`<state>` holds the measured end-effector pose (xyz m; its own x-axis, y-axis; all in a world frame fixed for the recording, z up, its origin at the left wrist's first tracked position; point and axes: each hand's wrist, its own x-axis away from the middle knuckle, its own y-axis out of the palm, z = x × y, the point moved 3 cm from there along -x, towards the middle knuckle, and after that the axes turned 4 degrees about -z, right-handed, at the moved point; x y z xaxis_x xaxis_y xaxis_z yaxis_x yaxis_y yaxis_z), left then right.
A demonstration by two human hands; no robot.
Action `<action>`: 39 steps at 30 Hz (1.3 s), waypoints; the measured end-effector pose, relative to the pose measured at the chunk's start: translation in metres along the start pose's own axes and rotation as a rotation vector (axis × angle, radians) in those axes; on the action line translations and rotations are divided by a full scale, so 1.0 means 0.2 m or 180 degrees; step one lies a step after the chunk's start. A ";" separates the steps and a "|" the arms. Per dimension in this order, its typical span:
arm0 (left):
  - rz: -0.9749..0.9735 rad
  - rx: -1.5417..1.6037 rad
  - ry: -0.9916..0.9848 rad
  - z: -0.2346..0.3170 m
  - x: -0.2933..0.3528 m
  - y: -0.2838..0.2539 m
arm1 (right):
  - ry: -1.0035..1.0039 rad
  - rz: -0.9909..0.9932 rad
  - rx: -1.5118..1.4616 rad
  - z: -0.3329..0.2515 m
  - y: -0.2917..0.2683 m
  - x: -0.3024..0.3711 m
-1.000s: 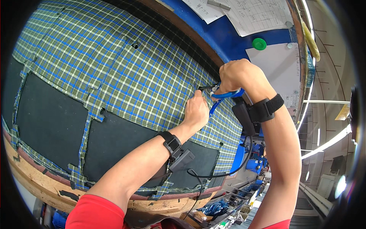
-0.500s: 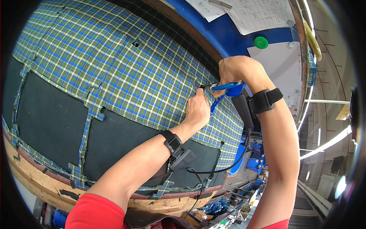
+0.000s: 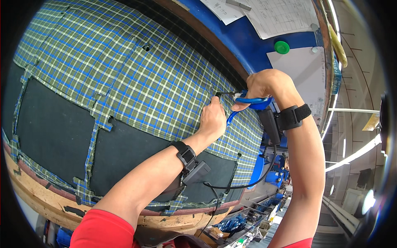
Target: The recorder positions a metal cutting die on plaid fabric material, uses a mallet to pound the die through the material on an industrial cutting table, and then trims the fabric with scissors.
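Plaid cloth point(image 3: 161, 87) in green, blue and white lies in layers over a dark surface, with pieces cut out along its near side. My left hand point(image 3: 213, 118) is closed, pinching the cloth with its fingertips. In my right hand point(image 3: 262, 84), bent over at the wrist, is a pair of blue-handled scissors point(image 3: 252, 100). Their dark blades point left, toward my left fingertips, at the cloth. How far the blades are parted I cannot tell. A narrow blue strip point(image 3: 232, 117) hangs beside my left hand; its kind is unclear.
Past the cloth stands a blue board point(image 3: 244, 35) with papers point(image 3: 285, 16) and a green round magnet point(image 3: 282, 47). A wooden table edge point(image 3: 173, 223) runs along the near side. Black cables point(image 3: 248, 187) trail from the devices strapped to my wrists.
My right hand has drawn the scissors a little to the right, and more of the blades shows. My left hand has shifted slightly left, still pinching the cloth.
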<state>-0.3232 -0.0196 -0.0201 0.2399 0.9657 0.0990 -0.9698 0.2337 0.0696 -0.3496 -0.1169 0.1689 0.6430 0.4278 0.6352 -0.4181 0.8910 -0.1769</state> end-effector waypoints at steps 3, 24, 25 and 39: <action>0.0068 -0.0059 0.0092 0.01 0.01 0.00 | -0.0081 -0.0029 -0.0027 0.03 0.02 -0.04; 0.0032 -0.0018 0.0230 0.00 0.01 -0.01 | -0.0103 -0.0204 -0.0262 0.02 0.00 -0.17; 0.0034 -0.0024 0.0227 0.00 0.01 -0.01 | -0.0112 -0.0133 -0.0274 0.01 0.00 -0.17; -0.0061 0.0100 0.0312 0.03 0.02 -0.03 | -0.0479 0.0267 -0.0429 0.07 0.10 -0.16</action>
<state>-0.3161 -0.0169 -0.0137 0.2514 0.9679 -0.0001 -0.9629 0.2501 0.1018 -0.3868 -0.1154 0.1562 0.5023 0.4829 0.7172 -0.3700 0.8698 -0.3265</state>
